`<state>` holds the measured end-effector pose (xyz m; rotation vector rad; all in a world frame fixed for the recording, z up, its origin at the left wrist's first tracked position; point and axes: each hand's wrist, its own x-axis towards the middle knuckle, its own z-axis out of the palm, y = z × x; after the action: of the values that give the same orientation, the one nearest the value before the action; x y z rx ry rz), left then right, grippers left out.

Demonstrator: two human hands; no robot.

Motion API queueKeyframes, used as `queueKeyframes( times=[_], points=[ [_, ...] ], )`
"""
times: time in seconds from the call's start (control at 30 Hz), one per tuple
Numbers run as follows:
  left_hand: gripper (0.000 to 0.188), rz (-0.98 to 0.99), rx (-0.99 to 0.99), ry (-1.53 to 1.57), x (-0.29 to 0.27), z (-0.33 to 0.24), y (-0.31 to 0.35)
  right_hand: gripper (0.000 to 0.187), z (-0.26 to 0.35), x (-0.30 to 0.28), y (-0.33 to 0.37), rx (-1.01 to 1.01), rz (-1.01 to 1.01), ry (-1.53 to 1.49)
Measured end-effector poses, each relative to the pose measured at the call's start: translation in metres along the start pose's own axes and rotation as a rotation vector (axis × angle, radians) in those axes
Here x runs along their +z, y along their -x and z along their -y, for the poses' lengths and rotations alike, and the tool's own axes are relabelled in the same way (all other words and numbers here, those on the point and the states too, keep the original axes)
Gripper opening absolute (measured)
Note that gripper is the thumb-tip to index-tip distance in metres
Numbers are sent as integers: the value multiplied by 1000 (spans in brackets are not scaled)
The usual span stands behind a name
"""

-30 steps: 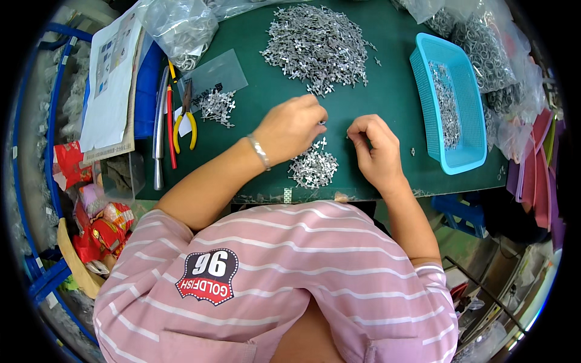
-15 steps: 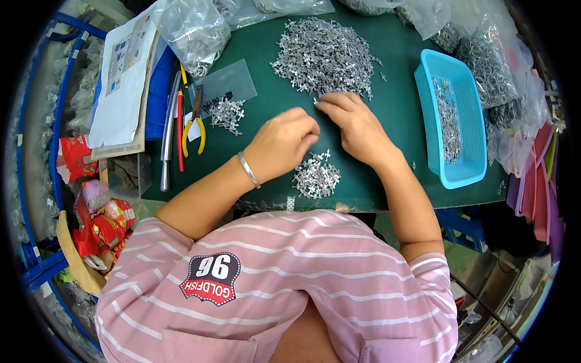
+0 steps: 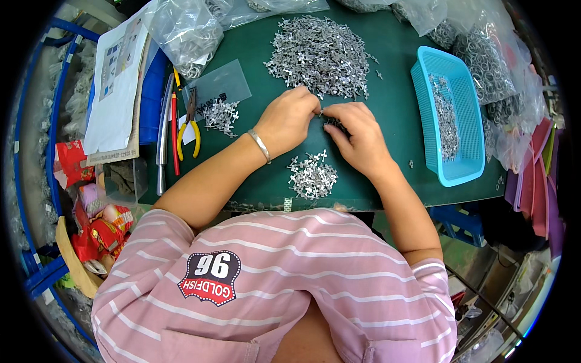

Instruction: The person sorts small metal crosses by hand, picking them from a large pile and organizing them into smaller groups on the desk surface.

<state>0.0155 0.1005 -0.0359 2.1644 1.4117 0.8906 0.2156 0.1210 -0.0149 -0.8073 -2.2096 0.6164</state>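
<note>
My left hand, with a bangle on its wrist, is closed in a pinch at the near edge of the big pile. Whatever its fingertips hold is too small to make out. Almost touching it, my right hand is curled, thumb and fingers around some small grey metal pieces. Beyond both hands spreads a large heap of small silver-grey metal pieces. A smaller heap of similar pieces lies between my forearms, near the table edge.
A blue plastic basket with metal pieces stands at right, beside bags of metal rings. To the left lie yellow-handled pliers, a red pen-like tool, a clear plastic bag and another small heap.
My left hand has moved forward, up to the right hand's fingertips. The right hand has come slightly nearer to me and turned, showing its thumb and small pieces in its fingers.
</note>
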Motion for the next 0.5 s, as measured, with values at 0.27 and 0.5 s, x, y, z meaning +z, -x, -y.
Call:
queueKeyframes(
  times=[0.27,0.5],
  points=[
    [13,-111,10,-86,-2,-6,2,11,-5,7,-18,70,72,122],
    [15,17,-111,-102,-17,-14,20,8,14,-1,-6,67,281,17]
  ],
)
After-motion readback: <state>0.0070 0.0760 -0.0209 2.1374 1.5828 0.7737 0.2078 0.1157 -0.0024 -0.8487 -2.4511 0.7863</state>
